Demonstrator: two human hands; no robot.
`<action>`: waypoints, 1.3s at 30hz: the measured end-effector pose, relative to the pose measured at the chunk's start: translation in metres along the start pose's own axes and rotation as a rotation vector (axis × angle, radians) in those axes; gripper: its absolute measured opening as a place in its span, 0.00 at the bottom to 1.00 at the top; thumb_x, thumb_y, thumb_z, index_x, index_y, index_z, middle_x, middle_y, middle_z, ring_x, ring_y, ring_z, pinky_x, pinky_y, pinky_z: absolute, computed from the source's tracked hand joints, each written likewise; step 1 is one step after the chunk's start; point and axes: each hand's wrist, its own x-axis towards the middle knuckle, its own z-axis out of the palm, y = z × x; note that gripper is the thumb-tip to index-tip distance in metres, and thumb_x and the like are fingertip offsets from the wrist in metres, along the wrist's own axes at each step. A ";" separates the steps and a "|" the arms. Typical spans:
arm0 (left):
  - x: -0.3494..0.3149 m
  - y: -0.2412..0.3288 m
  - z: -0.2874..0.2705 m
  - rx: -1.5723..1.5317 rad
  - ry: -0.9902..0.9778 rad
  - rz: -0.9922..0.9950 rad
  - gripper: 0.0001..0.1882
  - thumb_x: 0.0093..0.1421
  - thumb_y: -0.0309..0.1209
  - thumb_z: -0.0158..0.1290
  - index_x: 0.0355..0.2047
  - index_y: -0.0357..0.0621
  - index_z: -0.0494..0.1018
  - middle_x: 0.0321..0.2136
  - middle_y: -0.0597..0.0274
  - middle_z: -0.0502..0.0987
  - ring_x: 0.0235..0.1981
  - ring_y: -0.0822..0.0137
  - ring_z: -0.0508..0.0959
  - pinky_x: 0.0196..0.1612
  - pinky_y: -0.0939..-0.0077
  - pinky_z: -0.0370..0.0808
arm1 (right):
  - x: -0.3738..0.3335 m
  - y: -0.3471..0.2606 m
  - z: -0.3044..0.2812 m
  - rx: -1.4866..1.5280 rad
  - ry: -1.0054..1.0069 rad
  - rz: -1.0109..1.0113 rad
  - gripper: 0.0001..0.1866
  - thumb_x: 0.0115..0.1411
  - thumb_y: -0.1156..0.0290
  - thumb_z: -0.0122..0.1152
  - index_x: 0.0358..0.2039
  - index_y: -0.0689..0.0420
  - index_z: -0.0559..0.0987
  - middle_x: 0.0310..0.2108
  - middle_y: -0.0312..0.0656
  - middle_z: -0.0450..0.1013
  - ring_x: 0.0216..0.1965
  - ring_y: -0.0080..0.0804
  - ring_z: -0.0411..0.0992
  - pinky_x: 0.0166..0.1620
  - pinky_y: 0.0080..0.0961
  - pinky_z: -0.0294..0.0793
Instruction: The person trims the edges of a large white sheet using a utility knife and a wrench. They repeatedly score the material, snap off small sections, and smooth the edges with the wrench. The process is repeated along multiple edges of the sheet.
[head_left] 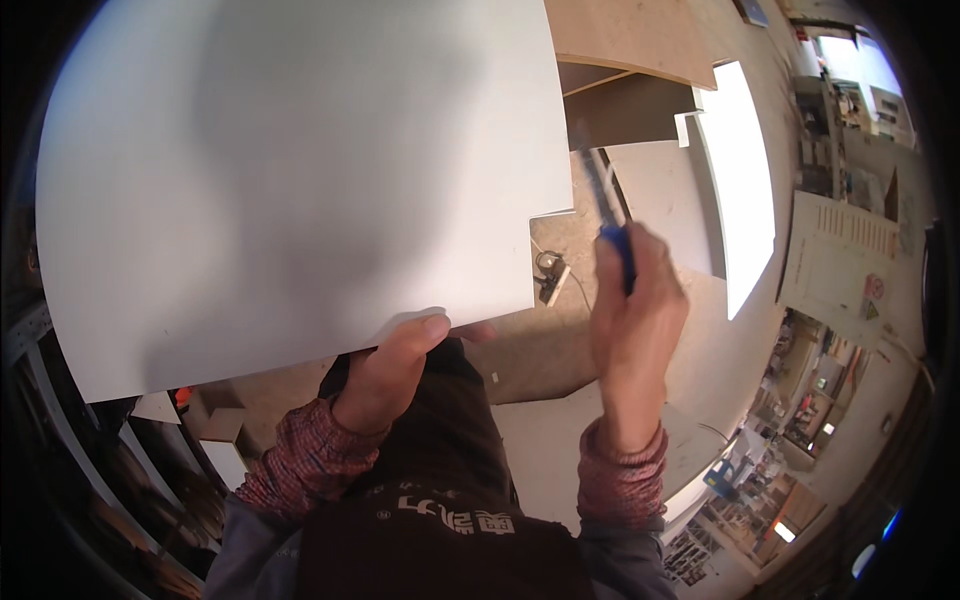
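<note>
A large white panel [330, 180] with a notched corner fills the left and middle, a soft shadow across its face. My left hand [395, 360] grips its near edge, thumb on top and the fingers mostly hidden underneath. To the right of the panel, my right hand [640, 310] is closed around the blue handle of a file [600, 190]. The file's long, narrow grey blade points away from me, beside the panel's right edge and beyond the notch. Its tip is smeared by motion, and I cannot tell whether the blade touches the panel.
Brown boards [635, 40] lie at the far side, beside a brightly lit white panel [740, 190]. A power strip [553, 280] with a cable is on the floor below the notch. Metal racking [70, 420] stands at left; cardboard [840, 265] and cluttered shelves are at right.
</note>
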 end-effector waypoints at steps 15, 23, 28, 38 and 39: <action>-0.002 0.164 -0.004 1.542 -0.403 0.740 0.29 0.62 0.46 0.66 0.49 0.30 0.77 0.42 0.46 0.82 0.41 0.44 0.84 0.45 0.56 0.82 | -0.030 -0.005 0.006 0.356 -0.172 -0.214 0.23 0.52 0.76 0.77 0.49 0.69 0.81 0.38 0.49 0.78 0.31 0.45 0.78 0.32 0.36 0.79; 0.136 0.182 0.005 2.004 -0.748 0.792 0.50 0.57 0.67 0.58 0.67 0.40 0.66 0.64 0.46 0.69 0.68 0.39 0.67 0.68 0.36 0.65 | -0.014 -0.005 0.000 0.358 -0.208 -0.136 0.22 0.53 0.76 0.76 0.48 0.71 0.80 0.38 0.51 0.78 0.32 0.46 0.78 0.34 0.37 0.79; 0.172 0.176 0.016 1.911 -0.921 0.841 0.51 0.56 0.70 0.55 0.64 0.37 0.69 0.63 0.47 0.70 0.70 0.43 0.66 0.71 0.39 0.60 | -0.016 -0.019 -0.006 0.310 -0.228 -0.048 0.23 0.53 0.76 0.76 0.48 0.70 0.80 0.38 0.50 0.77 0.32 0.46 0.78 0.35 0.36 0.79; 0.191 0.180 0.020 1.783 -1.050 0.802 0.48 0.44 0.59 0.66 0.56 0.32 0.75 0.57 0.48 0.73 0.64 0.45 0.71 0.70 0.39 0.63 | -0.021 -0.041 -0.004 0.258 -0.208 0.054 0.24 0.53 0.76 0.77 0.49 0.70 0.79 0.39 0.49 0.77 0.32 0.45 0.78 0.35 0.36 0.79; 0.192 0.180 0.020 1.764 -1.046 0.797 0.47 0.43 0.57 0.68 0.56 0.32 0.75 0.57 0.48 0.73 0.63 0.46 0.72 0.70 0.39 0.63 | -0.020 -0.041 -0.004 0.254 -0.212 0.057 0.24 0.53 0.76 0.77 0.49 0.70 0.79 0.39 0.49 0.77 0.32 0.44 0.78 0.35 0.36 0.79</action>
